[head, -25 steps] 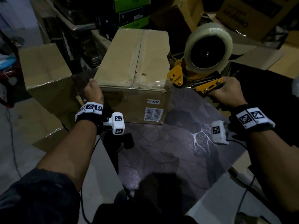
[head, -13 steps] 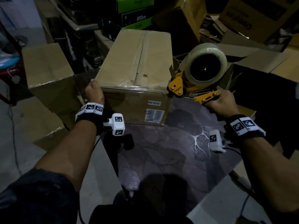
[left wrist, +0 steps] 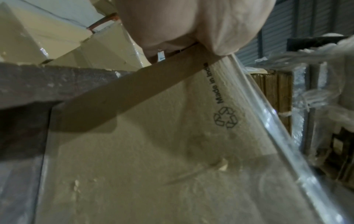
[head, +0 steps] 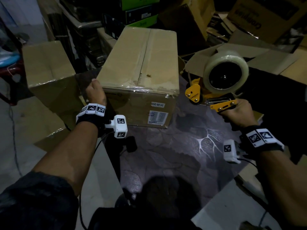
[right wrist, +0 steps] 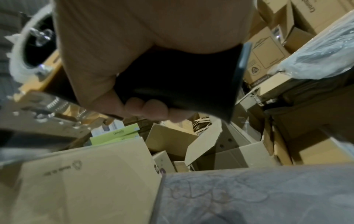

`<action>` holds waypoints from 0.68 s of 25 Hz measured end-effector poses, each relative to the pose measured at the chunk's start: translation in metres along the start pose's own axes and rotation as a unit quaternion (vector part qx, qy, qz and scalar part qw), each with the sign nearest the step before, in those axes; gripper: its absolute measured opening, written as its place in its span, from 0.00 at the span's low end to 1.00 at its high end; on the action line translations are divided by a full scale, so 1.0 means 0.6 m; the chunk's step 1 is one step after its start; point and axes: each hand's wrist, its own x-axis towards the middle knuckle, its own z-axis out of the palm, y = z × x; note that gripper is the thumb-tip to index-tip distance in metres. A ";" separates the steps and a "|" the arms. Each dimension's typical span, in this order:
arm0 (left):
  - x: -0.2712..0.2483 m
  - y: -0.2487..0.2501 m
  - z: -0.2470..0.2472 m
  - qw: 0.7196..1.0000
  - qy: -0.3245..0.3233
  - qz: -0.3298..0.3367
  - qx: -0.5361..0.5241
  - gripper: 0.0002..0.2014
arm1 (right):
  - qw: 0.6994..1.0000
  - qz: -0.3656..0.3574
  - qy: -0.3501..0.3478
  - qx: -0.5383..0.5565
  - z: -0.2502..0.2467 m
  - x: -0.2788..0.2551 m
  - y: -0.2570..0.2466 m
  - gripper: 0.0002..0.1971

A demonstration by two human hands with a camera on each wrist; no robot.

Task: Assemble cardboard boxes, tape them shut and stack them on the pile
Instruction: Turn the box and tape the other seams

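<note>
On a dark, stone-patterned surface (head: 174, 156), lit by one bright patch near the middle, sits the closed cardboard box (head: 141, 63), tape running down its top seam and a white label on the near face. Around it the room is dim and crowded: a second brown carton (head: 48, 63) stands off the surface's left edge, green-and-black cartons (head: 141, 15) are stacked behind, and loose flattened cardboard (head: 265, 57) piles up to the right with more printed boxes beyond. Pale floor shows down the left side, cables trailing across it.

Left hand (head: 96, 93) is at the box's near left corner, and the left wrist view shows its fingers (left wrist: 172, 30) pinching a cardboard flap edge at the side of the box. Right hand (head: 237, 113) is well clear of the box, off to its right, fingers wrapped around the black handle of the yellow tape dispenser (head: 221, 90). The clear tape roll (head: 226, 70) rides upright on it, above the surface's far right corner, its yellow nose pointing toward the box's near right corner without touching it.
</note>
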 end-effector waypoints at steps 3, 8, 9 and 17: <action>0.004 -0.005 0.002 1.000 -0.007 -0.011 0.008 0.23 | 1.000 -0.002 -0.001 0.003 0.009 0.000 0.007 0.12; 0.009 -0.009 0.005 1.000 0.001 -0.016 0.000 0.23 | 0.999 0.007 -0.019 0.044 0.038 -0.009 0.008 0.14; 0.010 -0.010 0.005 1.000 0.003 -0.014 0.000 0.23 | 0.998 0.012 -0.024 0.059 0.046 -0.008 0.009 0.16; 0.020 -0.017 0.008 1.000 0.005 -0.011 -0.015 0.21 | 0.997 0.051 -0.013 0.061 0.080 -0.013 0.011 0.09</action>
